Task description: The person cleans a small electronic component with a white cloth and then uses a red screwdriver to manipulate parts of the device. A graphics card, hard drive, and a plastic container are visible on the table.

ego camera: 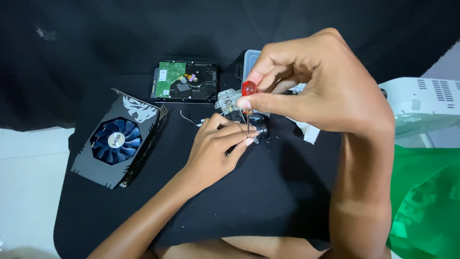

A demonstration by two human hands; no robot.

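My right hand pinches a small screwdriver with a red handle; its thin shaft points straight down onto a small black and silver device. My left hand steadies that device from below, fingers curled around its lower part beside the shaft. The device lies on a black cloth and is partly hidden by both hands.
A graphics card with a blue fan lies at the left. A hard drive with a green circuit board sits behind it. A clear plastic box shows behind my right hand. A white appliance and a green bag are at the right.
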